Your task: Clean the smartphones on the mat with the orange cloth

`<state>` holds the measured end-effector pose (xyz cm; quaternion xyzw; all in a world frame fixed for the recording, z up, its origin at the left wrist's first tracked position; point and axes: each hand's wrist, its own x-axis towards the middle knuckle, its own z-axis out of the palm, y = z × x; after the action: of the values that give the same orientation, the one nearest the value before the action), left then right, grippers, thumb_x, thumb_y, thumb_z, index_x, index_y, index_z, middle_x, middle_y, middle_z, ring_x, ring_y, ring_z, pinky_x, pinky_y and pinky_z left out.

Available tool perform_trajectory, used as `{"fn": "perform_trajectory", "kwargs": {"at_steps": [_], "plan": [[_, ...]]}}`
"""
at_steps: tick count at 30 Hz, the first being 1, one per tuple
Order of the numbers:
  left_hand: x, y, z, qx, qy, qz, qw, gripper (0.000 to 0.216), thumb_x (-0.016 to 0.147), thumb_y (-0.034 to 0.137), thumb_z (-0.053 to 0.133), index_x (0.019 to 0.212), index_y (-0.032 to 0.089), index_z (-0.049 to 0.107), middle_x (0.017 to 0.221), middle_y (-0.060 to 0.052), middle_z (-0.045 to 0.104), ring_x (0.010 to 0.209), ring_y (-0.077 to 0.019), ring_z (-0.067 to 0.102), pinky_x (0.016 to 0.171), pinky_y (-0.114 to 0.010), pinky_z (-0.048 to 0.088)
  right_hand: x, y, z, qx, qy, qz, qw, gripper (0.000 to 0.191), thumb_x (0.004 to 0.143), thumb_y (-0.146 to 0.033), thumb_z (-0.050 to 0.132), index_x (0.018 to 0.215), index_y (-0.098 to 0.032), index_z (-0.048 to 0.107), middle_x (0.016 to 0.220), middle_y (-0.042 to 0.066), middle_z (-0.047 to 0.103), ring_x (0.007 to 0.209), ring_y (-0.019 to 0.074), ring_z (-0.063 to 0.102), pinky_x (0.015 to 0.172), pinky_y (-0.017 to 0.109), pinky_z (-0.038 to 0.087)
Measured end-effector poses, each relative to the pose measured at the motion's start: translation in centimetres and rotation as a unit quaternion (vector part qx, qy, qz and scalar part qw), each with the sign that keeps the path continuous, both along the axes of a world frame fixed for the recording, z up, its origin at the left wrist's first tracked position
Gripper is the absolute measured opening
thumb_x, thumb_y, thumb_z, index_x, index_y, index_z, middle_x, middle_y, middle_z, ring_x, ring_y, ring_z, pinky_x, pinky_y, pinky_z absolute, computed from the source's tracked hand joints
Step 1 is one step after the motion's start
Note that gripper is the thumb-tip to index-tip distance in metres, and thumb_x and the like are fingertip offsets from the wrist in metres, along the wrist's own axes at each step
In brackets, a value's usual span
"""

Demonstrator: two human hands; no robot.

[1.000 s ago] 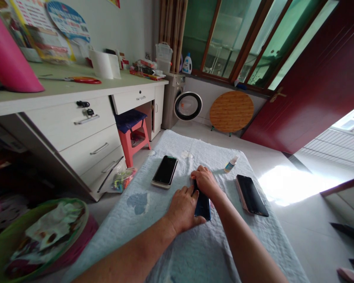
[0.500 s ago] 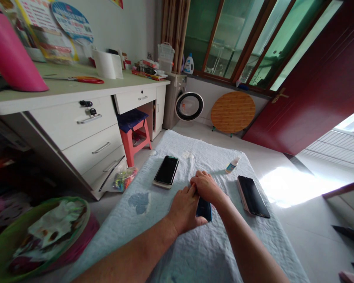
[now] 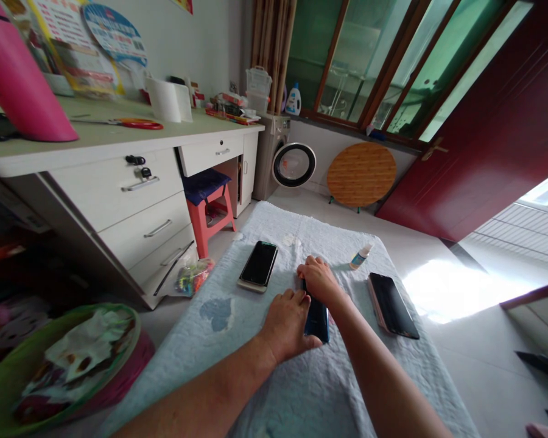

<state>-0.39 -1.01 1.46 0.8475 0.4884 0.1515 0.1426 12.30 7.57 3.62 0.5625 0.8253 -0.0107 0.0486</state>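
A dark blue phone (image 3: 317, 322) lies on the cloth-covered surface between my hands, its glossy face partly showing. My left hand (image 3: 287, 322) holds it along the left side, with the thumb at the near end and the fingers at the left edge. Over the far end curls my right hand (image 3: 319, 280), its fingers bent round the top corner; whatever is under them is hidden. To the left, a black-screened phone (image 3: 258, 263) rests on a pale box or case. Another dark phone (image 3: 393, 304) lies on the right, and a small spray bottle (image 3: 360, 257) lies beyond my right hand.
A pale blue quilted cloth (image 3: 219, 365) covers the work surface. At left are a white desk (image 3: 132, 213), a pink stool (image 3: 210, 213) and a waste basket (image 3: 137, 340). Behind stand a washing machine with its door (image 3: 294, 165) open and a round wooden tabletop (image 3: 361, 174).
My right hand has drawn slightly away from my left fingers, which it overlapped before. More of the dark blue phone shows between them. The left hand has hardly moved.
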Motion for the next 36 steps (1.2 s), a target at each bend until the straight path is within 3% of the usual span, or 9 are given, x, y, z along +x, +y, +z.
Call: {"fn": "perform_trajectory", "kwargs": {"at_steps": [8, 21, 28, 36], "plan": [[0.0, 0.0, 0.6, -0.019, 0.0, 0.001, 1.0, 0.07, 0.058, 0.057, 0.074, 0.114, 0.02, 0.054, 0.117, -0.009, 0.057, 0.103, -0.0316, 0.052, 0.088, -0.043, 0.044, 0.2, -1.0, 0.8, -0.051, 0.022, 0.036, 0.998, 0.02, 0.087, -0.024, 0.05, 0.087, -0.022, 0.07, 0.095, 0.008, 0.058, 0.089, 0.0199, 0.048, 0.073, 0.029, 0.032], [0.0, 0.2, -0.4, -0.005, 0.004, -0.009, 1.0, 0.076, 0.061, 0.066, 0.068, 0.118, 0.018, 0.053, 0.12, -0.012, 0.056, 0.106, -0.032, 0.051, 0.093, -0.043, 0.041, 1.7, 1.6, -1.1, -0.003, 0.059, -0.038, 0.998, 0.027, 0.091, -0.019, 0.041, 0.097, -0.018, 0.067, 0.093, 0.009, 0.057, 0.087, 0.0184, 0.049, 0.076, 0.026, 0.033], [-0.1, 0.3, -0.3, -0.006, -0.005, -0.012, 1.0, 0.076, 0.06, 0.066, 0.069, 0.117, 0.019, 0.054, 0.12, -0.011, 0.057, 0.105, -0.0325, 0.051, 0.09, -0.043, 0.042, 3.7, 0.0, -1.6, 0.03, 0.118, -0.033, 0.992, 0.024, 0.09, -0.015, 0.04, 0.095, -0.017, 0.064, 0.094, 0.006, 0.058, 0.088, 0.0148, 0.05, 0.081, 0.023, 0.033], [-0.1, 0.1, -0.1, -0.008, 0.0, -0.009, 1.0, 0.078, 0.06, 0.062, 0.071, 0.122, 0.02, 0.052, 0.12, -0.01, 0.056, 0.105, -0.0315, 0.051, 0.092, -0.042, 0.041, 5.0, -2.2, -1.5, -0.012, 0.19, -0.021, 0.981, 0.021, 0.082, -0.01, 0.045, 0.088, -0.017, 0.064, 0.089, 0.003, 0.06, 0.083, 0.0131, 0.053, 0.077, 0.022, 0.035]]}}
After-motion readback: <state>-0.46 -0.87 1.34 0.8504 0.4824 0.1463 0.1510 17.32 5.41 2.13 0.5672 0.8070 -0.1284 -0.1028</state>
